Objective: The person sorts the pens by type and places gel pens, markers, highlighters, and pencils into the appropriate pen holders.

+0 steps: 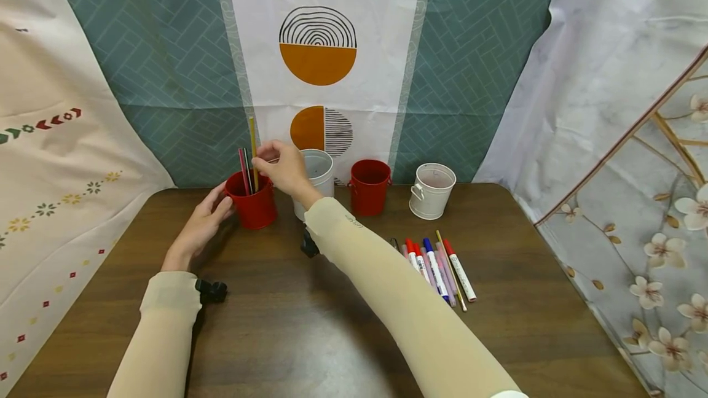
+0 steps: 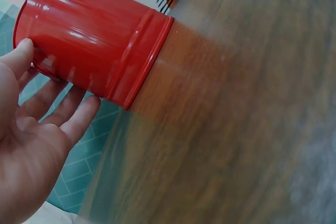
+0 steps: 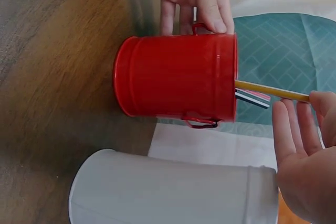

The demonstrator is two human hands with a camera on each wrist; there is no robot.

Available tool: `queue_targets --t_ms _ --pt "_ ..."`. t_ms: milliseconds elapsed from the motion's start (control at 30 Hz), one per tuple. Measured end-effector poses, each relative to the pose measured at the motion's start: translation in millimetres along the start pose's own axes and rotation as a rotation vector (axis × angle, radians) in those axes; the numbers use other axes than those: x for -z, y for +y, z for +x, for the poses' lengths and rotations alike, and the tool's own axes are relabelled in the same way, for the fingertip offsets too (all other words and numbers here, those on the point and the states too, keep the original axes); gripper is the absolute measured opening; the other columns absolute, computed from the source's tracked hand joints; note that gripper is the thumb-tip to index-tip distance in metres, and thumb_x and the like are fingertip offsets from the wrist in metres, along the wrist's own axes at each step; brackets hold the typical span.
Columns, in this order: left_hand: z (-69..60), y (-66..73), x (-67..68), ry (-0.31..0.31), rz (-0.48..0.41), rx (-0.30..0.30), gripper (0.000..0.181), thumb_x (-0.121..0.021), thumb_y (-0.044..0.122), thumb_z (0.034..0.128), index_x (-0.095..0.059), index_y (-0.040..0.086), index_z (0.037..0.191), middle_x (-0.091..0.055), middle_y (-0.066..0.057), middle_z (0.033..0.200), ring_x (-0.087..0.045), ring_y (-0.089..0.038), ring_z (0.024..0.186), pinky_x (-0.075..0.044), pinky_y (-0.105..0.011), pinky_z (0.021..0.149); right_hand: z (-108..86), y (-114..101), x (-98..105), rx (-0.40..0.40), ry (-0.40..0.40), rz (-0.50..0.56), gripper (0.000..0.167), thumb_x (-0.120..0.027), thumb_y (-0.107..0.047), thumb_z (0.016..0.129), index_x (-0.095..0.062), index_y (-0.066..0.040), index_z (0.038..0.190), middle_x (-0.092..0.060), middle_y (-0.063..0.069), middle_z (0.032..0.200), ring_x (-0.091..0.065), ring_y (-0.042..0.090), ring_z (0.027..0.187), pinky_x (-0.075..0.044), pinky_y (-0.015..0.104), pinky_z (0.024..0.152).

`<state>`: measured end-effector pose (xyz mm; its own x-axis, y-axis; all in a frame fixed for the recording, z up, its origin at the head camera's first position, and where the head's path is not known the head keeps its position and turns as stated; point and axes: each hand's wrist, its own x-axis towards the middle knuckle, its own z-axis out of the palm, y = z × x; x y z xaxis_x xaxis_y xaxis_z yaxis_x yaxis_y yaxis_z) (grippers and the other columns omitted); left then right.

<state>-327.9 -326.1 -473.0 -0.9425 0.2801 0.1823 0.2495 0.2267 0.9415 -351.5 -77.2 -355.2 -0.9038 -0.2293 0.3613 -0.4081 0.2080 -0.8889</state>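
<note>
The leftmost red bucket stands upright at the table's back left, holding several pencils. My right hand pinches a yellow pencil between thumb and fingers; the pencil's lower part is inside the bucket. In the right wrist view that yellow pencil rises past the rim beside dark and pink ones. My left hand rests against the bucket's left side, its fingers loosely spread and its thumb near the rim. The left wrist view shows those fingers along the red wall.
To the right stand a white bucket, partly behind my right hand, a second red bucket and another white bucket. Several markers and a thin yellow stick lie at the right, partly beside my right sleeve. A patterned cloth hangs behind.
</note>
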Motion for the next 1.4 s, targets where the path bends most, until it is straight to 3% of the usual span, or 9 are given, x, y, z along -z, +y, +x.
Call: queue_targets --t_ms 233,567,733,900,1133,1400 --pt "0.7 0.7 -2.1 -0.001 -0.018 -0.02 0.067 -0.047 0.03 0.1146 -0.016 0.011 0.171 -0.028 -0.027 0.169 -0.05 0.003 0.132 -0.047 -0.011 0.104 -1.9 3.2 -3.6 -0.042 -0.028 -0.063 0.013 -0.077 -0.012 0.099 -0.073 -0.006 0.109 -0.079 0.007 0.102 -0.075 0.012 0.077 -0.06 0.017 0.068" --pt "1.5 1.2 -2.4 -0.006 0.009 -0.015 0.068 -0.047 0.034 0.1144 -0.017 0.014 0.172 -0.025 -0.023 0.173 -0.051 0.001 0.133 -0.047 -0.012 0.105 -4.6 2.9 -2.1 -0.02 -0.07 -0.246 0.013 -0.075 -0.014 0.1 -0.077 -0.008 0.112 -0.08 0.006 0.107 -0.074 0.012 0.093 -0.054 0.011 0.073" --pt "0.7 1.1 -2.0 -0.001 0.017 -0.017 0.067 -0.046 0.034 0.1146 -0.017 0.015 0.172 -0.026 -0.023 0.172 -0.052 0.001 0.131 -0.047 -0.012 0.105 -7.3 -2.7 7.4 0.02 -0.11 -0.214 0.018 -0.074 -0.013 0.101 -0.076 -0.005 0.117 -0.079 0.009 0.111 -0.075 0.016 0.096 -0.057 0.013 0.077" --pt "-0.6 0.8 -1.0 0.001 0.022 -0.013 0.067 -0.047 0.034 0.1143 -0.018 0.015 0.172 -0.026 -0.022 0.173 -0.052 0.001 0.131 -0.047 -0.015 0.107 -8.9 -15.5 31.2 0.095 -0.139 -0.196 0.022 -0.075 -0.013 0.1 -0.075 -0.004 0.12 -0.079 0.009 0.111 -0.076 0.016 0.096 -0.059 0.017 0.083" --pt "-0.6 -0.6 1.1 0.007 -0.003 -0.019 0.067 -0.047 0.03 0.1147 -0.017 0.012 0.172 -0.028 -0.026 0.169 -0.051 0.002 0.132 -0.047 -0.017 0.108 -15.3 -36.0 81.3 0.178 -0.128 -0.211 0.021 -0.076 -0.016 0.101 -0.076 -0.007 0.12 -0.079 0.006 0.112 -0.075 0.015 0.097 -0.059 0.02 0.088" --pt "0.1 -1.6 0.5 0.001 0.017 -0.005 0.068 -0.048 0.033 0.1143 -0.017 0.015 0.172 -0.025 -0.021 0.173 -0.05 -0.003 0.136 -0.044 -0.026 0.113 -38.3 -46.4 141.8 0.162 -0.106 -0.268 0.021 -0.076 -0.016 0.1 -0.076 -0.008 0.119 -0.078 0.004 0.111 -0.072 0.015 0.099 -0.059 0.026 0.092"
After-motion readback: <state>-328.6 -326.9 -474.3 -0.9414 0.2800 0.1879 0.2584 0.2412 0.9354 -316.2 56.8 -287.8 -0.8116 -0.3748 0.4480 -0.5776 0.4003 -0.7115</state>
